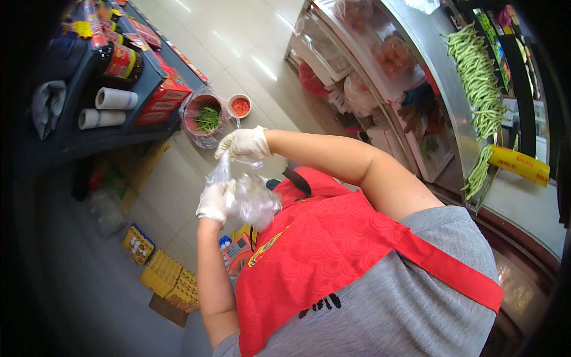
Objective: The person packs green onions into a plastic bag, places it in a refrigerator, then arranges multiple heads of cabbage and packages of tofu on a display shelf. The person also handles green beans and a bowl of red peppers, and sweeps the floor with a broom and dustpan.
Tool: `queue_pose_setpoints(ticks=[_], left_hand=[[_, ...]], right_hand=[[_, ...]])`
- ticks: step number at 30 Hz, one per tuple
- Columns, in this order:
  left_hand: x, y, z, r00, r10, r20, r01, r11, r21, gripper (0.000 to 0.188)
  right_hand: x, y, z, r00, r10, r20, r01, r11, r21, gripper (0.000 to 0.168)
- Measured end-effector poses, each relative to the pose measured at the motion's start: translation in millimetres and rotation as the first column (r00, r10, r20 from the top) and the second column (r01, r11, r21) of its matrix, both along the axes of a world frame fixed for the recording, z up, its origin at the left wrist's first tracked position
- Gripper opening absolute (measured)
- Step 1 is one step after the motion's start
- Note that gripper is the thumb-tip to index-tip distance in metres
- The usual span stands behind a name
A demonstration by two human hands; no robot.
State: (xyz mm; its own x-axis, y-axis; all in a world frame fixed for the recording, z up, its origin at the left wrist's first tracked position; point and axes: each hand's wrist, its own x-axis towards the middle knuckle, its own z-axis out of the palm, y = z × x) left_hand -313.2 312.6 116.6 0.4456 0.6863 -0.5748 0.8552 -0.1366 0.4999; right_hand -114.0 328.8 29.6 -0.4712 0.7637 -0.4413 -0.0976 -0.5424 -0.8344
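Note:
My left hand [213,201], in a thin whitish glove, grips a clear plastic bag [254,201]. The bag bulges beside it towards the red apron [321,223], and its contents cannot be made out. Just above, my right hand [244,145], gloved likewise, pinches a gathered, stretched part of the plastic [221,168]. Beyond the hands stands a plastic-lined pot [187,114] with cut green vegetables [208,118] in it. Next to the pot is a small white bowl [231,99] of chopped red pieces [241,107].
Shelves at left hold bottles [122,62], plastic bag rolls [117,98] and red boxes [163,96]. Egg trays [163,276] are stacked at lower left. Green long beans [479,80] and a yellow film roll [519,165] lie along a metal counter [428,40] at right.

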Motion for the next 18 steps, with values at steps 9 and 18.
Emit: queue_pose_setpoints(ticks=[9,18], left_hand=[[64.9,14.6,-73.4,0.608,0.216,0.764,-0.674,0.649,0.352,0.028],[43.9,-41.4,-184.8,0.013,1.0,0.022,-0.337,0.025,-0.941,0.024]], right_hand=[[-19.9,-60.2,32.3,0.828,-0.527,0.19,0.374,0.772,0.514,0.032],[12.5,-67.3,-17.3,0.741,-0.135,0.658,-0.211,0.883,0.419,0.064]])
